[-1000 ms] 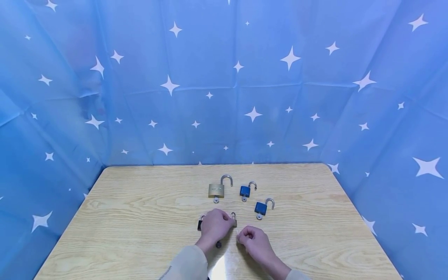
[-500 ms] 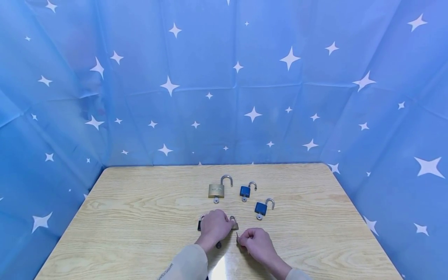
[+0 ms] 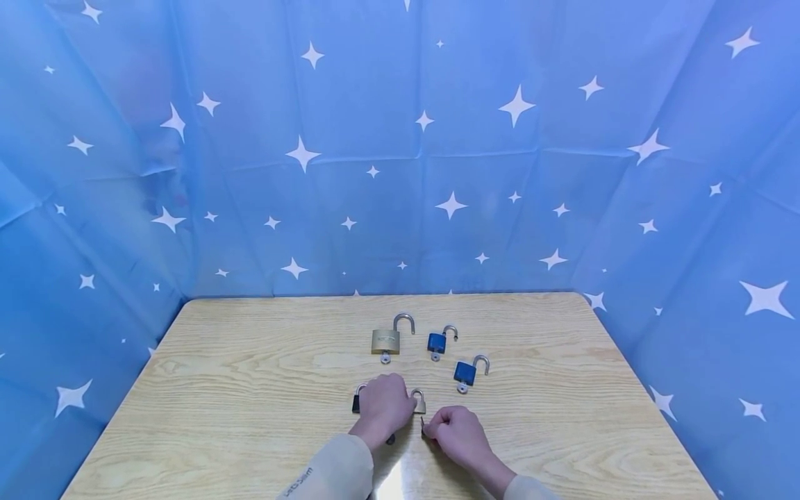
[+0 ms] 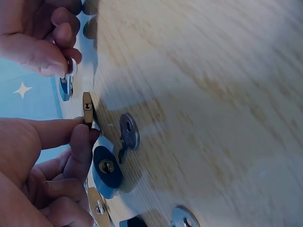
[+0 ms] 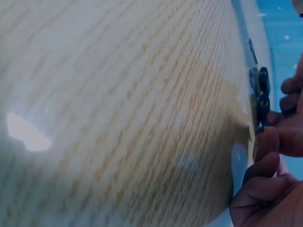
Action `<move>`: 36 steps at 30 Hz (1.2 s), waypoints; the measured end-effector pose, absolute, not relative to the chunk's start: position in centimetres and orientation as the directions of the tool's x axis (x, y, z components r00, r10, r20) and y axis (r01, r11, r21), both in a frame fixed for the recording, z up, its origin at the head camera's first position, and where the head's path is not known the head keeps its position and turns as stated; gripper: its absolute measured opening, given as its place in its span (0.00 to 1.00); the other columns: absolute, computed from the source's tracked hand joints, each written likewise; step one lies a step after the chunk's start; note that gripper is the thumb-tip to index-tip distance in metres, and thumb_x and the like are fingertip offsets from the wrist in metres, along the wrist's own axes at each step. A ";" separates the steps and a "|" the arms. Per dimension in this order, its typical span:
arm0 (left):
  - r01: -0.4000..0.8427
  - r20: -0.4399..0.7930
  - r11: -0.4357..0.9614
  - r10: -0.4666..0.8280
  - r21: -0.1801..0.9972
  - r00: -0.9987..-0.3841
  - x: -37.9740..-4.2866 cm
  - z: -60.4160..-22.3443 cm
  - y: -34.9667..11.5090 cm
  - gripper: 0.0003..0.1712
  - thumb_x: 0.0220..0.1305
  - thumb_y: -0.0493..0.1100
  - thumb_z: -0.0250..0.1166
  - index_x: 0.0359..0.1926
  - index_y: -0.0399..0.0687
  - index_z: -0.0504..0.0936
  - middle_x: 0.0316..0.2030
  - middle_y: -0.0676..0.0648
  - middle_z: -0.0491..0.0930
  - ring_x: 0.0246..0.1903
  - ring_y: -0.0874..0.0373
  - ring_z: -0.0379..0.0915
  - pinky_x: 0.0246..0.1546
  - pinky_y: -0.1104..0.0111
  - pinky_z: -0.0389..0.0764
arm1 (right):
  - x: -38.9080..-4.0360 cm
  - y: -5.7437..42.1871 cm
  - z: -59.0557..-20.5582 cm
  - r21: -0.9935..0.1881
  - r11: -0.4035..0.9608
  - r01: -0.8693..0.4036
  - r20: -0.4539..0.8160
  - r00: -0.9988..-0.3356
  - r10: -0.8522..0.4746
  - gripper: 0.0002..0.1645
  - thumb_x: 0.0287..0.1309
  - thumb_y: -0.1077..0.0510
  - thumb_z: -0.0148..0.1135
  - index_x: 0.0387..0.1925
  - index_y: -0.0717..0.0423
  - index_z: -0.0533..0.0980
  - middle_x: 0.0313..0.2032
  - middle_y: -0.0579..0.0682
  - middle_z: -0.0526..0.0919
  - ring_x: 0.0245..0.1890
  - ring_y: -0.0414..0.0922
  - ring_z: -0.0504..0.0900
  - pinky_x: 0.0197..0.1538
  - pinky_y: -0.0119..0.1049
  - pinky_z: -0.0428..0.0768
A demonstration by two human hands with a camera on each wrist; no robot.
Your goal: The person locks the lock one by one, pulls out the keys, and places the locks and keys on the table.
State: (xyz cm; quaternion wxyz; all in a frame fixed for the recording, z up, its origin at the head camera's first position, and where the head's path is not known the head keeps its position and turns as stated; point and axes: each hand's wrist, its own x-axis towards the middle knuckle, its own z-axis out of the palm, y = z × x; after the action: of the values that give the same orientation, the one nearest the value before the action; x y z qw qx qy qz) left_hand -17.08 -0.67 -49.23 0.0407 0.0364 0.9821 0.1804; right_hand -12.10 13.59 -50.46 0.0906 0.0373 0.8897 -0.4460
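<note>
A small brass padlock (image 3: 420, 404) with its shackle closed lies at the fingertips of my left hand (image 3: 384, 404). In the left wrist view, thumb and finger pinch one end of this padlock (image 4: 87, 106), its keyhole facing the camera. Close by on the right, my right hand (image 3: 461, 436) pinches a small key (image 3: 422, 423) between thumb and curled forefinger. The silver key (image 4: 71, 73) stands apart from the keyhole. Under the left hand, a black padlock (image 3: 356, 403) is partly hidden, and a dark loose key (image 3: 390, 439) lies by the wrist.
Farther back lie a large brass padlock (image 3: 385, 342) and two blue padlocks, one in the middle (image 3: 437, 342) and one nearer (image 3: 465, 373), all with raised shackles and keys inserted. The wooden table (image 3: 250, 389) meets a blue starry curtain (image 3: 375, 229) behind.
The small brass padlock has shifted slightly toward me and turned, more of its body showing. The key in my right hand has tilted and shows darker; both hands barely moved.
</note>
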 end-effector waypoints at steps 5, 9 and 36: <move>0.063 -0.052 0.931 0.088 0.359 -0.995 -17.2 -49.2 -1.0 0.23 0.52 0.51 0.66 0.10 0.53 0.66 0.12 0.50 0.69 0.15 0.54 0.67 0.14 0.61 0.65 | -12.1 13.4 -50.4 -0.750 0.651 0.114 -0.168 -0.986 -0.020 0.08 0.43 0.57 0.63 0.15 0.51 0.76 0.18 0.43 0.75 0.22 0.41 0.71 0.28 0.36 0.68; 0.082 -0.031 0.890 0.107 0.449 -0.994 -17.2 -48.8 -2.0 0.27 0.55 0.51 0.65 0.07 0.54 0.64 0.06 0.56 0.60 0.11 0.58 0.62 0.12 0.64 0.62 | -12.1 13.1 -50.4 -0.711 0.699 0.083 -0.144 -0.989 -0.029 0.10 0.44 0.55 0.64 0.14 0.49 0.75 0.17 0.42 0.75 0.19 0.41 0.70 0.24 0.36 0.66; 0.061 0.000 0.862 0.071 0.503 -0.997 -16.7 -48.7 -6.6 0.30 0.59 0.51 0.64 0.06 0.55 0.60 0.05 0.60 0.54 0.08 0.63 0.56 0.11 0.71 0.52 | -12.6 12.2 -50.6 -0.600 0.800 0.015 -0.138 -0.987 -0.085 0.17 0.52 0.55 0.58 0.13 0.49 0.65 0.13 0.43 0.66 0.14 0.42 0.66 0.17 0.36 0.60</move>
State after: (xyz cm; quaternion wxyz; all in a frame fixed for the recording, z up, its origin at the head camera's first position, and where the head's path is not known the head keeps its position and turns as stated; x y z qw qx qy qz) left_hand -16.74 -6.65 -48.75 0.0095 0.0344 0.9648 0.2604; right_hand -12.64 12.24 -50.59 0.0794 -0.0183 0.9452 -0.3161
